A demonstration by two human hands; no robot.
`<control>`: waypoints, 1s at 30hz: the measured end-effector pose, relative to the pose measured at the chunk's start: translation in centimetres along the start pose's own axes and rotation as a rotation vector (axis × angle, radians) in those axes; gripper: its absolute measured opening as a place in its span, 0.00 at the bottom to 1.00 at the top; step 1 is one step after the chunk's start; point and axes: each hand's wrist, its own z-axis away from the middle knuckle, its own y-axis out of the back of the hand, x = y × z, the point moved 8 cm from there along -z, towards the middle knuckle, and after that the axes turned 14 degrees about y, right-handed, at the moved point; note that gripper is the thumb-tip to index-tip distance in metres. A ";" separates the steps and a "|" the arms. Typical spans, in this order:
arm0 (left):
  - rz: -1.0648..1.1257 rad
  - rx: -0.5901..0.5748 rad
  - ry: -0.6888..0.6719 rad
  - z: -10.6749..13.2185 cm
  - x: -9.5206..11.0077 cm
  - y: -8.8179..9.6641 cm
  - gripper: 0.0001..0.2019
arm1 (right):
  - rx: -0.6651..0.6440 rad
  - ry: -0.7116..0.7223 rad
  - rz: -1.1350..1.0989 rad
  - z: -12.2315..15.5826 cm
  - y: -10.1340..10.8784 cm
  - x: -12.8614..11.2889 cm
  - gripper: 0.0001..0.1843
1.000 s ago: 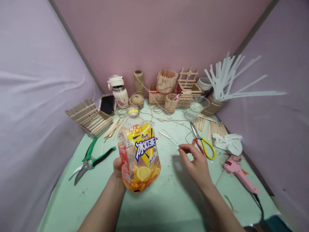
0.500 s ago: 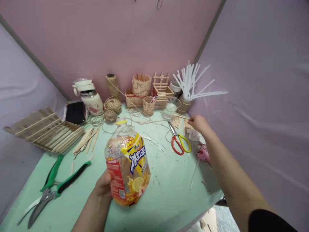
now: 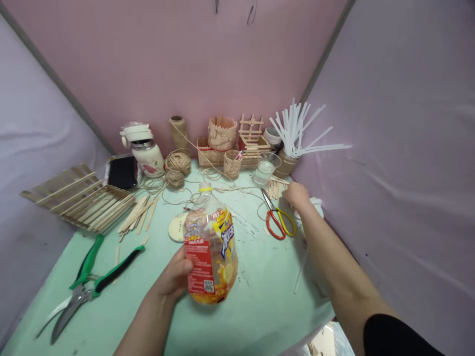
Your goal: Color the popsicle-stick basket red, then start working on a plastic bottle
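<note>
Left hand [image 3: 174, 274], forearm rising from the bottom edge, wraps its fingers round the clear plastic bottle with the yellow and red label [image 3: 211, 242] at lower centre, over the mint-green tabletop [image 3: 260, 306]. Right hand [image 3: 296, 194], arm stretched to centre right, lies curled by flat wooden sticks [image 3: 275, 188] beside red-and-yellow-handled scissors [image 3: 276, 220]; whether it pinches anything I cannot tell.

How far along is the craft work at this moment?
Done: several stick baskets stand at the back wall. In hand: the left hand grips the iced tea bottle, label still on, nothing glued to it; the right hand reaches the loose craft sticks beside the scissors. Left, probably: all work on the bottle itself.
</note>
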 end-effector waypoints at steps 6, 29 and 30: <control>-0.063 0.250 -0.110 -0.7 1.4 -0.3 0.45 | 0.383 0.179 -0.572 6.5 3.7 -4.1 0.07; -0.375 0.271 -0.254 -1.8 3.4 1.5 0.41 | 0.142 0.682 -1.470 16.6 -4.6 -17.6 0.16; -0.397 0.278 -0.265 -1.7 3.5 1.7 0.42 | 0.150 0.691 -1.450 16.5 -4.7 -17.7 0.15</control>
